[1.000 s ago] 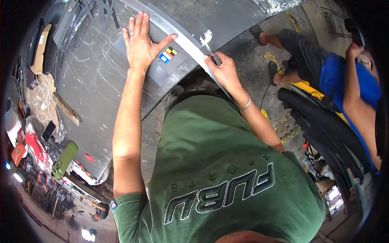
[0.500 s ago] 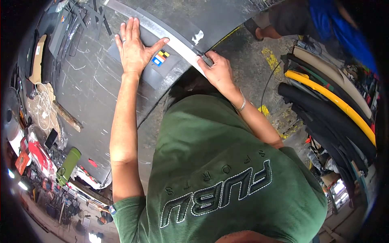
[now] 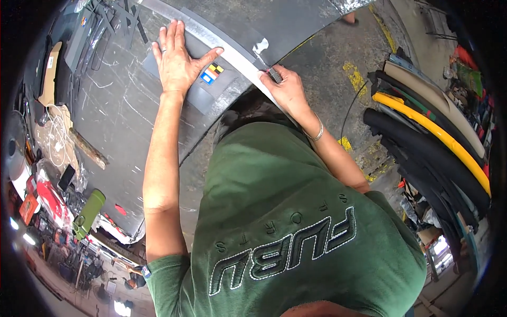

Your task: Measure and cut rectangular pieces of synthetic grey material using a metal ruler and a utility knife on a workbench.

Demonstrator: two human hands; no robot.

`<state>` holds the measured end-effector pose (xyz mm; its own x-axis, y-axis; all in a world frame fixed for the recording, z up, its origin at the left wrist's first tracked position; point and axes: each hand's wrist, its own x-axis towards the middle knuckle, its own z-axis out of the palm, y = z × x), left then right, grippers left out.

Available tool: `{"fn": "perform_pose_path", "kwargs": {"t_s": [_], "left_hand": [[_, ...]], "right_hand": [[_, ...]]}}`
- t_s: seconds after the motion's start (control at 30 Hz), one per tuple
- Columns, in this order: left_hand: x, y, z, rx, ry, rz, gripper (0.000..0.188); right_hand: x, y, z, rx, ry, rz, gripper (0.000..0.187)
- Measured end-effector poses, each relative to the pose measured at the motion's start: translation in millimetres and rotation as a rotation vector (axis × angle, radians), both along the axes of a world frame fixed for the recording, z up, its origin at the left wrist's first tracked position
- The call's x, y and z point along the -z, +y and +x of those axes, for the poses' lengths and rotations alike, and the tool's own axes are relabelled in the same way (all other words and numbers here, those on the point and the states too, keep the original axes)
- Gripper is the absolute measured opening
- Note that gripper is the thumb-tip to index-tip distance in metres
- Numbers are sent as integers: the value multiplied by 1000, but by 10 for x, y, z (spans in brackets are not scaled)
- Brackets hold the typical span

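My left hand (image 3: pixel 178 66) lies flat with its fingers spread on a dark grey sheet (image 3: pixel 199 99), its thumb reaching to the edge of a long metal straightedge (image 3: pixel 232 55). A small patch of coloured blocks (image 3: pixel 212 73) shows on the sheet beside that thumb. My right hand (image 3: pixel 290 96) is closed round a dark, ribbed-handled cutting knife (image 3: pixel 275 76) at the straightedge's right side, near the table corner. The knife's blade is too small to make out. A torn white scrap (image 3: pixel 261 46) sits just beyond the knife.
The scratched dark table (image 3: pixel 121 127) carries dark strips (image 3: pixel 95 31) at the far left and a white cable (image 3: pixel 55 134) at the left. A green roll (image 3: pixel 90 211) is nearer. Rolled dark material and a yellow roll (image 3: pixel 433 132) stand to the right, beyond a black cord (image 3: pixel 344 119) on the floor.
My right hand and the knife have shifted slightly along the straightedge, toward me and to the right. My left hand stays nearly in place. The person in blue at the upper right has mostly left view.
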<state>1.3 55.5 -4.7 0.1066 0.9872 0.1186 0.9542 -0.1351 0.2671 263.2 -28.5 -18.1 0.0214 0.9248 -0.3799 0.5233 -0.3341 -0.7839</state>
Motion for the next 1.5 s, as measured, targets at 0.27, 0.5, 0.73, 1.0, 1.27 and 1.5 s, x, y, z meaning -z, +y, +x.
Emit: {"fn": "perform_pose_path", "kwargs": {"t_s": [0.27,0.5,0.73,1.0,1.27,1.5], "left_hand": [[-43,22,21,-12,34,-35,128],[-139,31,66,-19,123,-67,125],[-213,106,34,-2,145,-131,128],[-329,107,145,-24,161,-226,133],[-384,92,127,-30,174,-310,143],[-362,95,125,-28,123,-308,143]], "right_hand": [[64,-14,15,16,43,43,32],[183,13,80,-38,-11,-25,47],[87,47,18,-17,46,35,32],[257,41,95,-44,39,-39,50],[174,20,43,-4,191,33,29],[210,32,77,-25,170,42,31]]}}
